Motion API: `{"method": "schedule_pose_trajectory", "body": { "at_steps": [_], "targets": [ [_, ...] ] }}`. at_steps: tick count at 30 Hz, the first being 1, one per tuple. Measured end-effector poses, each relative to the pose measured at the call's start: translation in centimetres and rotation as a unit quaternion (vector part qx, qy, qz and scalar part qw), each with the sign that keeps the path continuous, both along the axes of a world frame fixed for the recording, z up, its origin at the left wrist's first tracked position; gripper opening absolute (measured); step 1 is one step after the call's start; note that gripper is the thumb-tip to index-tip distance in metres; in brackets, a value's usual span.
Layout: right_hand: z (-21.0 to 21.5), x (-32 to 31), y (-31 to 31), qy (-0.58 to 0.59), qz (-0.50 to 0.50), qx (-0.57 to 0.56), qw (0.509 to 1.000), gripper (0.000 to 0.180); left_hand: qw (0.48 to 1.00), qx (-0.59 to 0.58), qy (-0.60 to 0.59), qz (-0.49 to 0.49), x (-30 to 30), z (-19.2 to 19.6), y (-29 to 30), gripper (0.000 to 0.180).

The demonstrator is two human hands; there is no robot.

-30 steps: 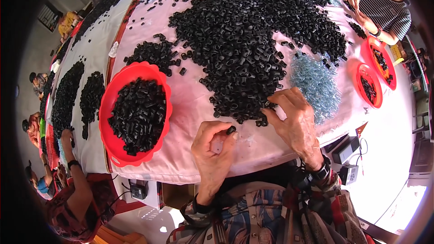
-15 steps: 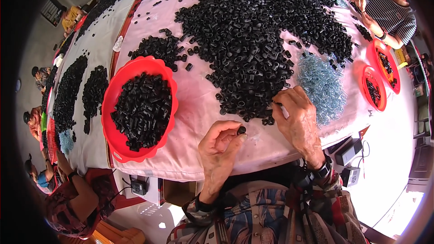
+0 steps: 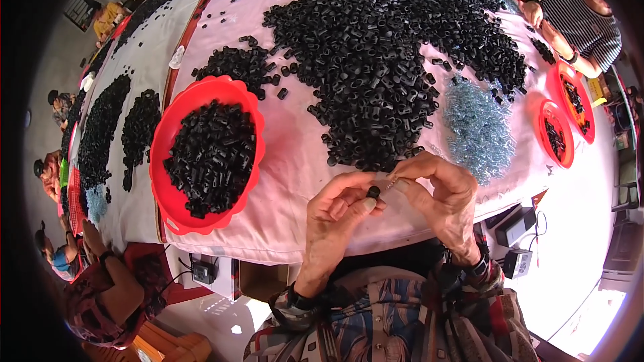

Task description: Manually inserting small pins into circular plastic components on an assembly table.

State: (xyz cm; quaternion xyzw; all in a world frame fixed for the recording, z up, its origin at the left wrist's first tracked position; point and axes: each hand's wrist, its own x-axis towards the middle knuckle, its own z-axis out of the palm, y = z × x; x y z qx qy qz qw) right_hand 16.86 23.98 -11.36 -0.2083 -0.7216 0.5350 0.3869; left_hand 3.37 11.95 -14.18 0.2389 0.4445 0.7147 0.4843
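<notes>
Between the thumb and fingers of my left hand (image 3: 339,211) is a small black plastic cylinder (image 3: 373,192), its round end showing. My right hand (image 3: 443,194) pinches a thin metal spring (image 3: 391,185) beside that cylinder. The two hands are close together over the front of the table; whether spring and cylinder touch I cannot tell. Just beyond my fingers lies a large heap of black plastic pieces (image 3: 369,94). A pile of shiny bluish springs (image 3: 479,134) lies to the right of it.
A red scalloped bowl (image 3: 251,157) full of black pieces stands on the left of the pink-covered table (image 3: 282,221). Two red bowls (image 3: 569,151) sit at the right edge, near a person in a striped shirt (image 3: 577,20). Others work along the left table.
My right hand has come from the near edge of the black heap toward my left hand, and a spring now shows in its fingers. My left hand has shifted slightly right with the cylinder.
</notes>
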Motion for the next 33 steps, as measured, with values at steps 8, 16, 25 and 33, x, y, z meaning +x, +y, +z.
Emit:
{"method": "schedule_pose_trajectory", "body": {
  "at_steps": [8, 16, 25, 33],
  "targets": [
    [-0.6, 0.0, -0.3, -0.009, -0.018, -0.042, 0.999, 0.014, 0.998, 0.005, 0.068, -0.012, -0.3, -0.4, -0.2, 0.028],
    [-0.4, -0.3, -0.9, 0.036, 0.0, -0.077, 0.996, 0.015, 0.997, 0.032, -0.054, 0.037, 0.1, -0.3, 0.2, 0.016],
    [-1.0, -0.8, -1.2, 0.04, -0.001, -0.033, 0.999, 0.016, 0.996, 0.035, -0.085, -0.017, -0.3, -1.1, -0.1, 0.016],
    [-1.0, -1.0, -1.3, 0.023, -0.028, 0.032, 0.999, 0.017, 0.996, 0.037, -0.087, -0.006, -0.1, -1.1, 0.0, 0.016]
  ]
}}
